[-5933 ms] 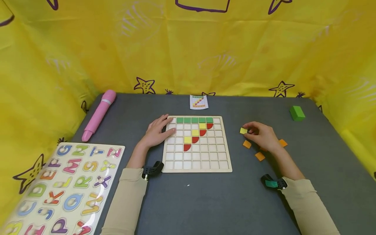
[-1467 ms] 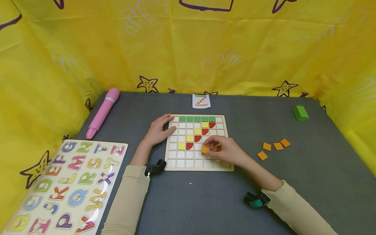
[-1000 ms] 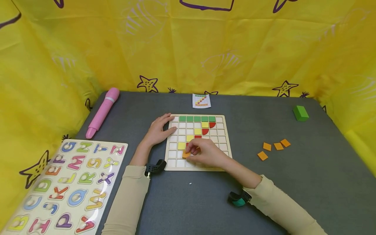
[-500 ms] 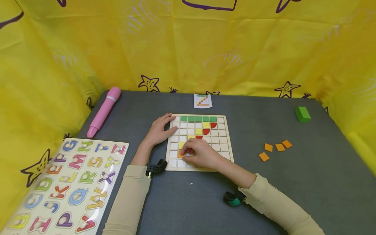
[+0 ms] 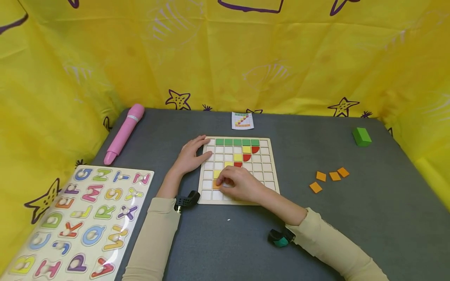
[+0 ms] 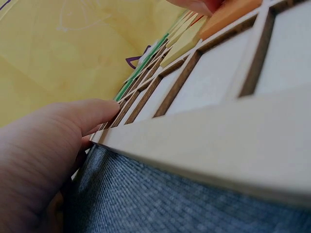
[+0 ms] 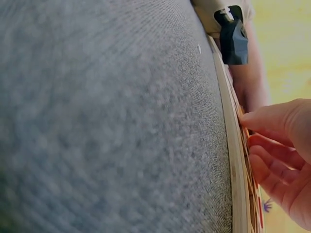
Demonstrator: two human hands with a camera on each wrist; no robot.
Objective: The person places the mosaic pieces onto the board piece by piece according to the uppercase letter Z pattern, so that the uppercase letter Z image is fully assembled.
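A wooden grid board (image 5: 211, 202) lies on the dark table, with a row of green squares (image 5: 229, 142) along its top and yellow squares (image 5: 247, 149) and red quarter-circles (image 5: 255, 150) running diagonally below. My right hand (image 5: 244, 185) is over the board's lower half, thumb and forefinger pinching an orange square tile (image 5: 215, 186) at a cell under the lowest yellow square. The left wrist view also shows this orange tile (image 6: 231, 18) with fingertips on it. My left hand (image 5: 188, 157) rests on the board's upper left edge, fingers extended. My right hand hides several cells.
Several loose orange tiles (image 5: 315, 187) lie right of the board. A pattern card (image 5: 242, 121) sits behind it. A green block (image 5: 361, 137) stands far right, a pink microphone-shaped toy (image 5: 124, 134) at the left. Near the left edge lies a letter puzzle (image 5: 137, 203).
The right hand has put a yellow tile onto the board, then carried an orange tile leftward from the loose ones to a lower left cell. Over the last half second both hands stay nearly still.
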